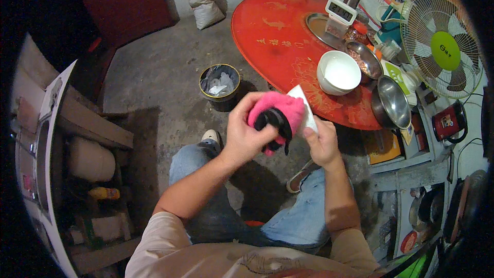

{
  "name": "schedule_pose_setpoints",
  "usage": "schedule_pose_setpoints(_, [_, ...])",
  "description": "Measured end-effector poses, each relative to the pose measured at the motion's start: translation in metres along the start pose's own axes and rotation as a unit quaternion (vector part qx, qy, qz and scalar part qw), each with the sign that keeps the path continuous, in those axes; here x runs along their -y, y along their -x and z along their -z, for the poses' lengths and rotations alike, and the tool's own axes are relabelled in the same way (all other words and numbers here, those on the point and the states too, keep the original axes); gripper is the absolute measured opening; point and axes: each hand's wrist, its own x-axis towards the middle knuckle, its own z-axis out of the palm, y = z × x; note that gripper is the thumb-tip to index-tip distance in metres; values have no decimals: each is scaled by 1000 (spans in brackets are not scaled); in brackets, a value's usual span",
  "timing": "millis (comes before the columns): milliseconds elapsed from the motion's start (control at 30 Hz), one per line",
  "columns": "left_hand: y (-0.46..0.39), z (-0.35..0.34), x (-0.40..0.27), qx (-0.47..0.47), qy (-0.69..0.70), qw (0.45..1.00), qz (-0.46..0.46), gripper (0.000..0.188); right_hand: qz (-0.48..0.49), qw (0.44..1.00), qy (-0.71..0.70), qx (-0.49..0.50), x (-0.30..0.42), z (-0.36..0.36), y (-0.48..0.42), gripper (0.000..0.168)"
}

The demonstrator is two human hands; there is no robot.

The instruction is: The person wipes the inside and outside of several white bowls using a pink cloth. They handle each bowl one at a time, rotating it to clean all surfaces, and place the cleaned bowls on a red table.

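Observation:
My left hand (243, 131) grips a pink fuzzy fabric item (278, 104) with a black part curled inside its opening. The thumb presses into that black part. What the item is, I cannot tell exactly; it may be a small plush shoe. A flat white pad (307, 114), perhaps a sponge or folded wipe, is pinched by my right hand (322, 143) along its lower end. The pad stands tilted against the right side of the pink item. Both hands are held above my lap, short of the table's edge.
A round red table (266, 46) carries stacked white bowls (339, 73), a steel bowl (391, 102) and a digital clock (341, 11). A green fan (444, 50) is at right. On the floor stands a lined bin (220, 85). A sink counter (50, 131) borders the left.

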Motion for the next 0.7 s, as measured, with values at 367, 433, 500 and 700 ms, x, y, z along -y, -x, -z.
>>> schedule_pose_setpoints(367, [25, -23, 26, 147, -273, 901, -305, 67, -170, 803, -528, -216, 1, -13, -6, 58])
schedule_pose_setpoints(433, [25, -24, 26, 132, -260, 910, -294, 66, -179, 741, -615, -203, -3, -10, -8, 60])
schedule_pose_setpoints(500, [19, -22, 30, 111, -212, 929, -281, 66, -197, 691, -664, -207, -7, -6, -9, 59])
schedule_pose_setpoints(700, [24, -24, 39, 57, -8, 998, -29, 55, -233, 679, -641, -273, -29, 7, -5, 58])
